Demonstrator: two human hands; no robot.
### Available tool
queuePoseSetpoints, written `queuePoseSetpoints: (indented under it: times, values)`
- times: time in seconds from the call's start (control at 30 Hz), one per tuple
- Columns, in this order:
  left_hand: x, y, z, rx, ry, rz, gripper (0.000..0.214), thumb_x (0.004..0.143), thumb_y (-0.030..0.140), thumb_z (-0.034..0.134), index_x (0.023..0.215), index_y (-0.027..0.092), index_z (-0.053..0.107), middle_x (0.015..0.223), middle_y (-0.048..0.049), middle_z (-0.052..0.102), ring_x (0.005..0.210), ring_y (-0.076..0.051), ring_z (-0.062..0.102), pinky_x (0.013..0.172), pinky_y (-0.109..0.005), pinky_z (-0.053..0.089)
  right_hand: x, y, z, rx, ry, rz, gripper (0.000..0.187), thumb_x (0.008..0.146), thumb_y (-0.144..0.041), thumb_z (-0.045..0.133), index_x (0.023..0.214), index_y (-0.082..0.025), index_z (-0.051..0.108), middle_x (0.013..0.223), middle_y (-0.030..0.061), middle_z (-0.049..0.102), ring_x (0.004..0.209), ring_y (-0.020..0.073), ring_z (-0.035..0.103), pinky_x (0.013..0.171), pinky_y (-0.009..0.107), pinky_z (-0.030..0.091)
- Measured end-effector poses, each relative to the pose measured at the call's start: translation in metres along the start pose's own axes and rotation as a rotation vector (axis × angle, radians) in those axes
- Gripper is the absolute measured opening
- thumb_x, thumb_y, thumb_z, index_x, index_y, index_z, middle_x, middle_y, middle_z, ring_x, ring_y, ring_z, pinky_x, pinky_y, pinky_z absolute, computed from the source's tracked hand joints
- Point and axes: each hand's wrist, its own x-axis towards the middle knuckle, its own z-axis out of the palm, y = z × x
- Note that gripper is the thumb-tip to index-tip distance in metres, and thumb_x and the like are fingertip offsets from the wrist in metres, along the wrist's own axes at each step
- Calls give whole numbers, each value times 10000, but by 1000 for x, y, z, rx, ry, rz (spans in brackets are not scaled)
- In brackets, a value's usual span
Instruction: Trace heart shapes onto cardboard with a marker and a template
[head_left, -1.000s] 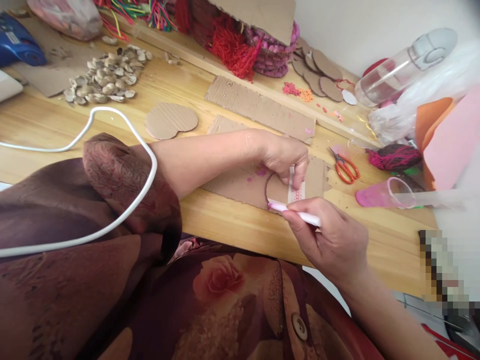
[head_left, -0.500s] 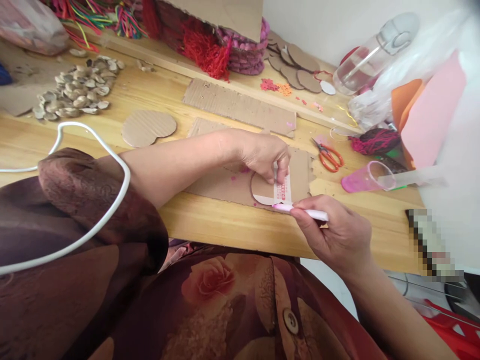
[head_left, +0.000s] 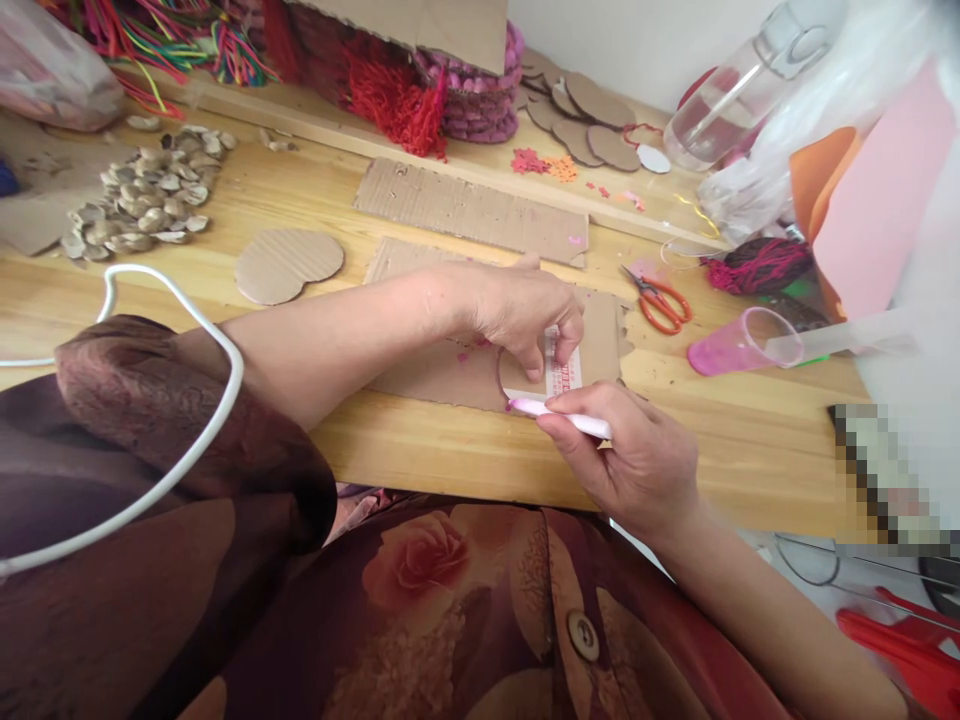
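One white marker [head_left: 585, 424], which I pinch remotely in the right hand [head_left: 641, 450], now points back left of the printed tape [head_left: 561, 378], apparently retracing the cardboard template [head_left: 512, 372] under it, pressed down by the unclenched left hand [head_left: 525, 308].

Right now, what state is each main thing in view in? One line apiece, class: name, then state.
Cardboard sheet: flat, pink-marked
Cutout: taped, lying on the sheet
Left hand: fingers bent onto the cutout
White tool: held, pink-tipped
Right hand: closed around the white tool
Scissors: lying down, unheld
Cup: open-topped
Bottle: capped
Cardboard heart: flat, untouched
Shells: heaped
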Motion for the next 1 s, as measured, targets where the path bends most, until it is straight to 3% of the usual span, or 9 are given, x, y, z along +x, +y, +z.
queuePoseSetpoints:
  times: [0.23,0.53,1.0]
  values:
    - [0,4,0,29,1,-8,228,750,264,800,959,355,806,1056,53,784,1022,-225,649,1001,-395,301,-2,-1,-13,-79,-20,29,141,1019,-308,645,929,-201,643,809,7,760,719,131,729,655,222,532]
    - [-2,5,0,19,7,-16,234,750,268,787,970,346,807,1075,41,779,1023,-229,663,1029,-413,282,0,0,-2,-45,13,28,149,1021,-317,646,955,-185,660,837,4,767,718,121,713,662,219,523]
    - [-2,3,1,4,-5,13,208,767,336,773,974,346,792,1108,61,778,1070,-220,646,1061,-393,270,-11,23,-27,-122,38,146,186,998,-351,644,859,-229,662,698,-17,720,516,115,595,502,261,417]
